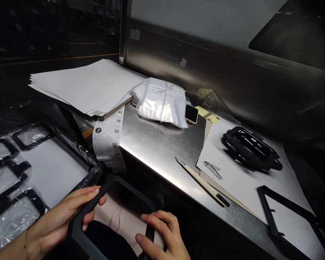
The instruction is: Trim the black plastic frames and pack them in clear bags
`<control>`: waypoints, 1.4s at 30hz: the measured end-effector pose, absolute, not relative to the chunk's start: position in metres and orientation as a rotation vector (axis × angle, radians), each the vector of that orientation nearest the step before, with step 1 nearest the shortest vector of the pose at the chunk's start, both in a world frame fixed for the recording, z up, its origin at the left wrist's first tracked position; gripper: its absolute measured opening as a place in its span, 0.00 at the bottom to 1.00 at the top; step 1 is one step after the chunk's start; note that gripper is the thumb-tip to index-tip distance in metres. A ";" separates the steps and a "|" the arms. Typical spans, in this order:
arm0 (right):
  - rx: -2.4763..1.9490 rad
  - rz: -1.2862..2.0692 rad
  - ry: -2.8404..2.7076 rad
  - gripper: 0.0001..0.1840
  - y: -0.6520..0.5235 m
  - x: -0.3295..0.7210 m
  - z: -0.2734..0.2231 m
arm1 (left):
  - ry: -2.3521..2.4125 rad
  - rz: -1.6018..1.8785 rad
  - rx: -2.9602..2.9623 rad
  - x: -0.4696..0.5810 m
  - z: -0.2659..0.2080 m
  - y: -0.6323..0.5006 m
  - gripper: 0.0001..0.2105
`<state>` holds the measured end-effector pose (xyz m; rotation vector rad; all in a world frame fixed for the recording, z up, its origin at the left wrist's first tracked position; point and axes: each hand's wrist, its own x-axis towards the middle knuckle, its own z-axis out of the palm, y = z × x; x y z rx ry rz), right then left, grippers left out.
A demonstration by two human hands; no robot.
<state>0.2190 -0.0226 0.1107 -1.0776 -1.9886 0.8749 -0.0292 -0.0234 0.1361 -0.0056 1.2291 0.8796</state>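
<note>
Between my hands, over my lap, is a black plastic frame with an open middle. My left hand grips its left side, thumb on top and fingers wrapped underneath. My right hand holds the right side, its fingers bent over the edge. The frame's lower end runs out of the picture. To the right, on the metal bench, lie a craft knife with a pale handle and a nail clipper. Another black frame rests at the lower right on white sheets.
Black frames in clear plastic lie at the left. A stack of white sheets, a tied bundle of clear bags, a phone and a yellow card sit on the bench. Stacked black parts stand at right. A printed label strip hangs over the edge.
</note>
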 end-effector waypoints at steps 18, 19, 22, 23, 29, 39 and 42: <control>-1.268 1.769 -1.548 0.20 0.022 0.231 0.128 | 0.954 0.713 0.615 -0.032 0.133 -0.008 0.27; -1.227 1.821 -1.636 0.19 0.026 0.234 0.134 | 0.918 0.625 0.637 -0.031 0.137 -0.003 0.25; -1.128 1.899 -1.891 0.20 0.038 0.240 0.149 | 0.759 0.336 0.678 -0.026 0.135 0.001 0.15; -1.096 1.903 -1.967 0.20 0.042 0.240 0.153 | 0.684 0.271 0.664 -0.025 0.131 -0.001 0.15; -0.871 1.824 -2.323 0.11 0.055 0.227 0.173 | 0.627 0.102 0.605 -0.018 0.115 -0.014 0.18; -1.902 0.234 -1.759 0.23 0.103 0.338 0.129 | 0.827 0.506 0.680 -0.023 0.123 -0.050 0.22; -1.993 0.142 -1.789 0.16 0.115 0.367 0.110 | 1.030 0.583 0.615 -0.008 0.133 -0.057 0.25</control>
